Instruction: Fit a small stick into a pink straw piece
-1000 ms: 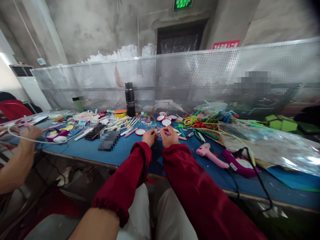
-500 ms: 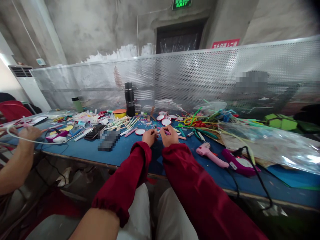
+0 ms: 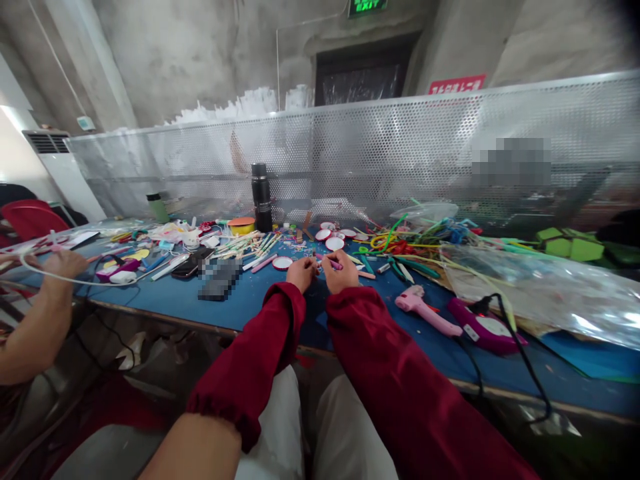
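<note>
Close together over the blue table [image 3: 250, 300], both my hands work near its middle. My left hand [image 3: 301, 273] is closed, its fingers pinched round something too small to name. A slim pink-purple stick, perhaps a pen [image 3: 336, 265], is held in my closed right hand [image 3: 341, 273]. The fingertips of the two hands nearly meet, and what lies between them is hard to make out. Just beyond them several small white discs with red rims [image 3: 335, 244] lie on the table. Another such disc [image 3: 283, 263] is left of my left hand.
At right lie a pink glue gun [image 3: 427, 312], a purple power box [image 3: 485, 327] with a black cable, and clear plastic sheeting [image 3: 550, 287]. A black bottle [image 3: 261, 200] stands before the perforated metal screen [image 3: 390, 153]. A co-worker's arm [image 3: 50, 307] reaches in at left.
The view has shifted slightly, so most things sit a little farther right. Both hands keep about the same pose and place over the table.
</note>
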A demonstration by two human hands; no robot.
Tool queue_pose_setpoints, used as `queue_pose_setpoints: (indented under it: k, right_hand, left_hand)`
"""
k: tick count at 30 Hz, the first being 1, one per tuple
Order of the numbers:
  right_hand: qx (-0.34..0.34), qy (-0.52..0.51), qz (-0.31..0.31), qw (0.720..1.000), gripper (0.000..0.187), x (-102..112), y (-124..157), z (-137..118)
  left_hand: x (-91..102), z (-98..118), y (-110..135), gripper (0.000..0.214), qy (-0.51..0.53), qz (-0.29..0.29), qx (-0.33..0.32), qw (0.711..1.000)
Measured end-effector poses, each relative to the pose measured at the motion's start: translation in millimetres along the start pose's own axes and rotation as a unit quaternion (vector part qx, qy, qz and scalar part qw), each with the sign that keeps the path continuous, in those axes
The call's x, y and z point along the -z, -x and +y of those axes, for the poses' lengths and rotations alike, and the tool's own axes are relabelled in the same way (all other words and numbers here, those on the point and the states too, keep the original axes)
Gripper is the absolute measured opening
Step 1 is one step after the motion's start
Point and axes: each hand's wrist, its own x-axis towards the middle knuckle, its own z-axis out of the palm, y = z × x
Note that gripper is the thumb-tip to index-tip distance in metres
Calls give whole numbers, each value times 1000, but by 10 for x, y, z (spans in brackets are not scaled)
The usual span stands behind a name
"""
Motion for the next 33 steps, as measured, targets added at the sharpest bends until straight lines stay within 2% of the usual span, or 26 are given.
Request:
queue_pose_setpoints:
  k: [11, 33]
  right_hand:
    - [2, 0, 8, 1000, 15, -9, -3, 1]
    - [-2, 1, -3, 1000, 15, -9, 3, 5]
  left_hand:
    - [28, 65, 33, 22, -5, -4, 4, 1000]
    - [6, 17, 21, 20, 14, 0, 4, 1000]
